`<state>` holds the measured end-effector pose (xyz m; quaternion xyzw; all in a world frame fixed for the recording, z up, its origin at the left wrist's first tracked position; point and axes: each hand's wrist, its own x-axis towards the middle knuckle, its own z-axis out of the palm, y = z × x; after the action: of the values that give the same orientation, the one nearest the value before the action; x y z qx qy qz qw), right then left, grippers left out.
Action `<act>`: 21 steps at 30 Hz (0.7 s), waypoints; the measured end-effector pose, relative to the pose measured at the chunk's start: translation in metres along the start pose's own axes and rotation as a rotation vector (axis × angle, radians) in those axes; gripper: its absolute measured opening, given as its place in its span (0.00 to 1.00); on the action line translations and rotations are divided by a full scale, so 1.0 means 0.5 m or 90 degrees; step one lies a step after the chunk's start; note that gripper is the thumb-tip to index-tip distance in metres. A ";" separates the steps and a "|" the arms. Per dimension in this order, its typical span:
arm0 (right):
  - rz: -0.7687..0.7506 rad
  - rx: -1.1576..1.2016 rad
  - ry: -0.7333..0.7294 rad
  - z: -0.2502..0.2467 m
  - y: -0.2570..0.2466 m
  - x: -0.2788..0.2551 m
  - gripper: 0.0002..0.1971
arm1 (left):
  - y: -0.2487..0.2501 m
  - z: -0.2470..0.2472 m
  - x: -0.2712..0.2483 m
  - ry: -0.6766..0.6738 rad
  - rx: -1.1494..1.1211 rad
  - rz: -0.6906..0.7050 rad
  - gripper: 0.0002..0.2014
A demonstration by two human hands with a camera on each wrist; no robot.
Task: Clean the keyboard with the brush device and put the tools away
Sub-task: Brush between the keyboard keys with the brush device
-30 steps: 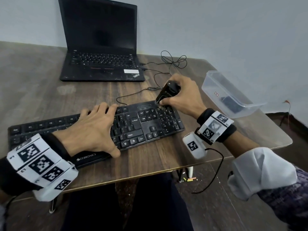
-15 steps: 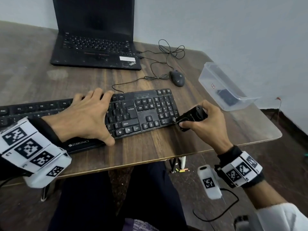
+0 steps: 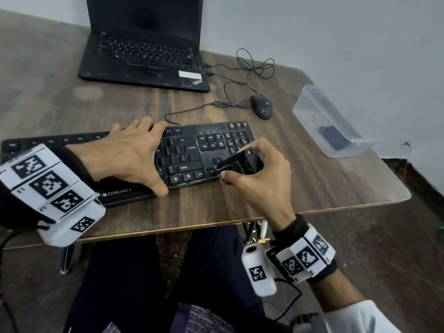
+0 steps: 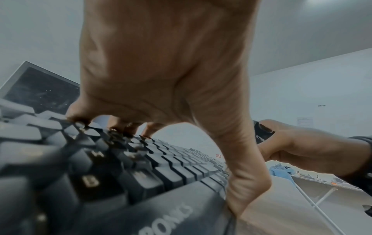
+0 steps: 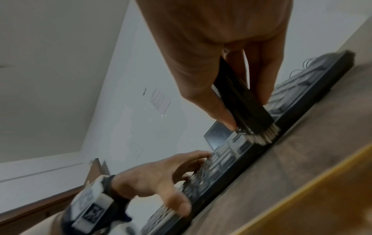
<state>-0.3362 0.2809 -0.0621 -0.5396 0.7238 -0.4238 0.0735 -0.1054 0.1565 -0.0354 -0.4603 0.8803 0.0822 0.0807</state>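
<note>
A black keyboard (image 3: 192,155) lies near the table's front edge. My left hand (image 3: 132,157) is spread across its middle, fingertips on the keys (image 4: 128,132) and thumb against the front rim. My right hand (image 3: 252,179) grips a black brush device (image 3: 237,162) over the keyboard's front right part, by the arrow keys. In the right wrist view the brush (image 5: 241,98) points down and its pale bristles (image 5: 259,136) touch the keys. The left hand (image 5: 157,179) shows further along the keyboard (image 5: 302,98).
An open black laptop (image 3: 144,44) stands at the back. A black mouse (image 3: 262,106) and its looped cable lie behind the keyboard. A clear plastic container (image 3: 310,109) with a dark item inside sits at the right, near the table edge.
The right hand swept the brush from the number pad's far side down to the keyboard's front right corner, then left onto the arrow keys. The left hand stayed on the keyboard.
</note>
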 end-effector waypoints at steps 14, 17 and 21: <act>-0.042 0.095 -0.043 0.064 -0.078 -0.062 0.20 | -0.002 0.000 0.003 -0.012 -0.010 -0.007 0.75; 0.014 0.019 0.018 0.016 -0.026 -0.004 0.22 | 0.000 -0.001 0.000 -0.010 -0.014 -0.007 0.73; 0.079 -0.056 0.125 -0.049 0.028 0.062 0.22 | 0.000 0.004 0.001 0.009 -0.016 -0.011 0.72</act>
<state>-0.3727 0.2689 -0.0452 -0.4524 0.7773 -0.4370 0.0051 -0.1056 0.1565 -0.0373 -0.4696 0.8756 0.0891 0.0696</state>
